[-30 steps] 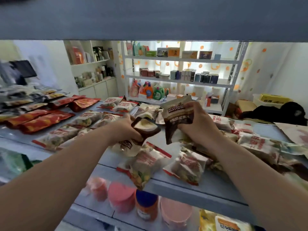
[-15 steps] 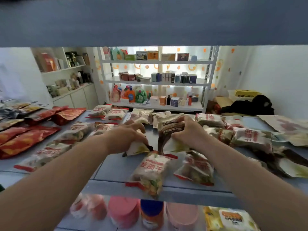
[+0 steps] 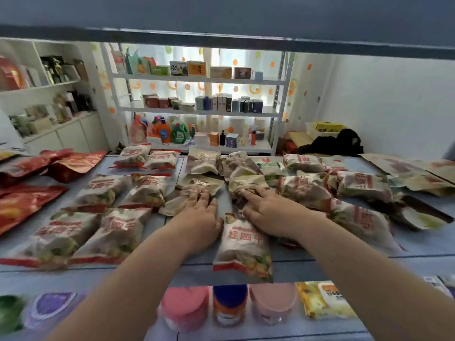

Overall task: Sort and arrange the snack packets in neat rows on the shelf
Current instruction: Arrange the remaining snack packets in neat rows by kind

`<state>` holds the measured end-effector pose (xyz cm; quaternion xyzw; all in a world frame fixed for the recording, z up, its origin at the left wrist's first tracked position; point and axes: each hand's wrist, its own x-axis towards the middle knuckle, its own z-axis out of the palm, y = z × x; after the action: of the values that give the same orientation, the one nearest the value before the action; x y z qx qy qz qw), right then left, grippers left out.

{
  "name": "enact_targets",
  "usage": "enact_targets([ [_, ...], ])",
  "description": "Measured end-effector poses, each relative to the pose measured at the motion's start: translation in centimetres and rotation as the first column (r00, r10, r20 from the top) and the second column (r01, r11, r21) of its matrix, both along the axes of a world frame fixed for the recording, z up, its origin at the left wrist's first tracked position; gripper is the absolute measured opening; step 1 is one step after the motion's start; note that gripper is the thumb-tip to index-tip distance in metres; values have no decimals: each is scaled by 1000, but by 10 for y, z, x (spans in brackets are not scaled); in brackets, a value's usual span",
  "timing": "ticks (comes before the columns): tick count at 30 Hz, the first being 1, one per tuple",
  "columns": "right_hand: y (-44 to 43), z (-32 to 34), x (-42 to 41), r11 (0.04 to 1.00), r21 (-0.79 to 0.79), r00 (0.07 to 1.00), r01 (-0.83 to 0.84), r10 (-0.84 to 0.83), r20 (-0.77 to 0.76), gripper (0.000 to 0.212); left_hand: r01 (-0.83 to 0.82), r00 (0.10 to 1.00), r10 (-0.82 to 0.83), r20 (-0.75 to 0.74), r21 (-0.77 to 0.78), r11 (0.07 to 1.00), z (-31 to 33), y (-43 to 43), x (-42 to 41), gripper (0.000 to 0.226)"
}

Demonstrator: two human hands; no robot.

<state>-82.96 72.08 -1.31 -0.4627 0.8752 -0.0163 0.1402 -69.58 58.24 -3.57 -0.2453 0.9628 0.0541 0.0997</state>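
My left hand (image 3: pixel 200 214) lies flat, fingers spread, on a brown-and-cream snack packet (image 3: pixel 197 184) on the blue shelf (image 3: pixel 307 267). My right hand (image 3: pixel 267 212) rests palm down on a second brown-and-cream packet (image 3: pixel 247 184) just to the right. Neither hand grips its packet. Between my wrists a white packet with red lettering (image 3: pixel 243 244) overhangs the shelf's front edge. Similar white-and-red packets stand in two neat columns on the left (image 3: pixel 98 217) and lie in a loose jumble on the right (image 3: pixel 354 193).
Red foil packets (image 3: pixel 27 198) fill the shelf's far left. Flat beige pouches (image 3: pixel 413 173) lie at the far right. The shelf below holds pink-lidded jars (image 3: pixel 184 308) and a yellow packet (image 3: pixel 322 301). An upper shelf board (image 3: pixel 221 18) hangs close overhead.
Both hands have lowered the two brown-and-cream packets from the air onto the shelf and flattened out on top of them. The camera has tilted down.
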Motion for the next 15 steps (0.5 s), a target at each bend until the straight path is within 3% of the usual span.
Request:
enact_targets([
  [2, 9, 8, 2, 992, -123, 1000, 5, -2, 31, 59, 2, 997, 1, -78, 40, 999, 4, 0, 4, 60],
  [5, 47, 18, 6, 925, -379, 998, 24, -46, -49, 49, 39, 930, -16, -366, 57, 998, 19, 14, 24, 57],
  [7, 82, 17, 11, 915, -399, 991, 63, -106, -86, 50, 130, 872, -60, -486, 111, 985, 29, 38, 42, 60],
  [9, 110, 8, 17, 923, -372, 990, 98, -129, -61, 58, 232, 884, -145, -444, 147, 962, 31, 63, 54, 70],
  [11, 122, -5, 18, 933, -347, 991, 95, -123, -57, 71, 273, 908, -227, -353, 87, 958, 23, 78, 53, 87],
  [15, 130, -19, 13, 912, -403, 994, 73, -98, -41, 71, 229, 913, -218, -344, -9, 973, 9, 89, 48, 102],
])
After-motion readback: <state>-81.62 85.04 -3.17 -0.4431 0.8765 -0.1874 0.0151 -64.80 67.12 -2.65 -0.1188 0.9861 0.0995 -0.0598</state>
